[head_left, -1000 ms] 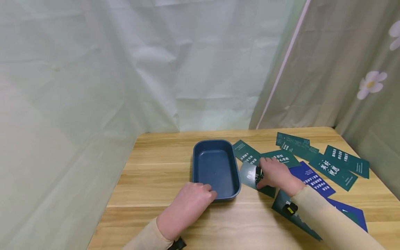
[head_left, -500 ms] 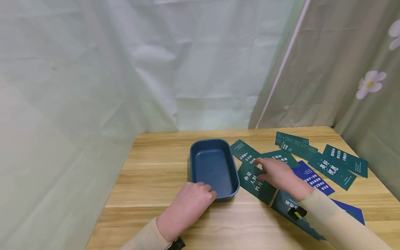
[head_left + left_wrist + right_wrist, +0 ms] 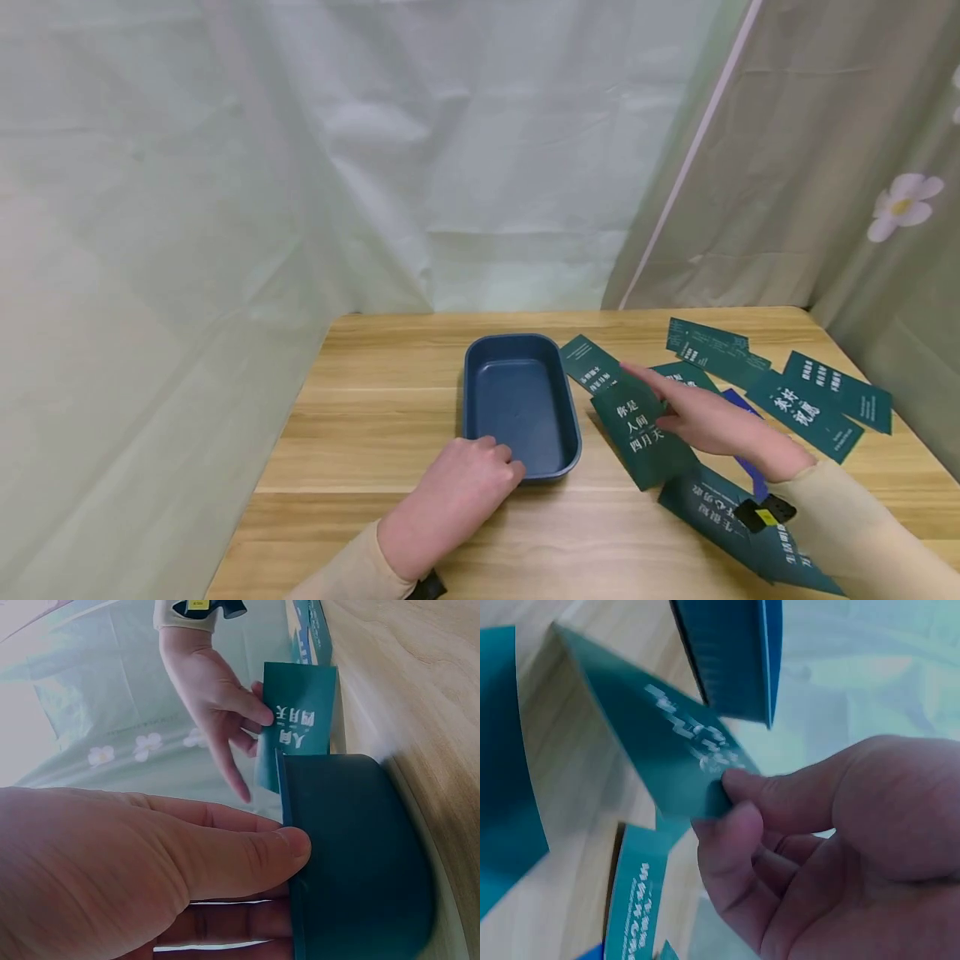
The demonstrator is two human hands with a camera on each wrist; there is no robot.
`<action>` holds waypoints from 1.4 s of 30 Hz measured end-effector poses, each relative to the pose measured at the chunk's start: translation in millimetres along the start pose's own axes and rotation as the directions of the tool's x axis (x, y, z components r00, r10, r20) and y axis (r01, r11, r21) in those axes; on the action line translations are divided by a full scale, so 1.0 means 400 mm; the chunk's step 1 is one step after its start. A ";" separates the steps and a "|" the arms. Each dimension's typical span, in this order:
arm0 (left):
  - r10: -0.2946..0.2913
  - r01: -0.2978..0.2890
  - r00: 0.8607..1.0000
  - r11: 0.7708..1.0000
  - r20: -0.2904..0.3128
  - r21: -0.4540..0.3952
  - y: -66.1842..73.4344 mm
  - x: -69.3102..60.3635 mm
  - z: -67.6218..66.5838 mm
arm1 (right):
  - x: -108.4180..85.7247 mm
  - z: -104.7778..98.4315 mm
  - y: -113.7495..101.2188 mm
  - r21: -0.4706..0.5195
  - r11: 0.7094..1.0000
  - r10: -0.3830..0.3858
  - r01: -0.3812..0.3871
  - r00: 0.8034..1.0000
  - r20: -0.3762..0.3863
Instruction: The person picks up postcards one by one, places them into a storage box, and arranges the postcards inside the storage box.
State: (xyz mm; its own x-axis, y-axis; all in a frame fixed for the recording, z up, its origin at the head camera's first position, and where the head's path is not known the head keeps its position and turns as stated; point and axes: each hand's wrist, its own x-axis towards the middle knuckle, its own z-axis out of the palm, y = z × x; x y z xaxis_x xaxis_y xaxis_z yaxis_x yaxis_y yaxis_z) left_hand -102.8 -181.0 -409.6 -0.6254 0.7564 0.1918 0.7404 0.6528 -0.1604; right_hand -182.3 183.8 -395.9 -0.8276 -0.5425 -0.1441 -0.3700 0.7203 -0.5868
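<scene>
Over the wooden worktop (image 3: 360, 433), my left grip (image 3: 468, 483) clasps the blue tray (image 3: 517, 404); beside it, my right grip (image 3: 712, 417) pinches a tilted green card (image 3: 637, 433). Probably lifting; next calls for firmness.

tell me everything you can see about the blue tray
The blue tray is a dark blue, open-topped rectangle with rounded corners, raised walls and a thin rim, its smooth surface looking like plastic. It sits upright on the wooden table, its long sides running away from the person and its bare floor visible. The left hand grips the near rim, thumb against the outer wall. A green card lies by its far right corner; whether they touch is unclear.
</scene>
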 end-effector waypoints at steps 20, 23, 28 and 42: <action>0.018 -0.015 0.999 0.999 -0.049 0.052 0.002 -0.002 0.001 | 0.092 -0.085 -0.096 0.134 0.990 -0.005 0.044 0.960 -0.281; 0.021 -0.018 0.998 0.998 -0.059 0.052 0.002 -0.002 0.004 | 0.103 -0.111 -0.123 0.157 0.987 0.022 0.030 0.949 -0.315; 0.020 -0.017 0.999 0.998 -0.047 0.054 0.001 -0.002 0.001 | 0.124 -0.117 -0.149 0.218 0.975 0.042 0.028 0.950 -0.308; 0.022 -0.022 1.000 0.999 -0.001 0.037 0.000 -0.003 0.000 | 0.228 0.005 -0.185 0.333 0.937 -0.067 0.106 0.990 -0.125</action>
State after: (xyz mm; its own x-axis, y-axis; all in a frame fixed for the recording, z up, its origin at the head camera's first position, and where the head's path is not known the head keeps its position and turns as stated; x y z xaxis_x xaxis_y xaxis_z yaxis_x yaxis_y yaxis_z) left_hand -102.3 -181.9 -409.7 -0.6086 0.7707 0.1887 0.7444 0.6369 -0.2004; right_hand -229.4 80.2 -367.1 -0.8472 -0.5312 -0.0035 -0.2933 0.4733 -0.8307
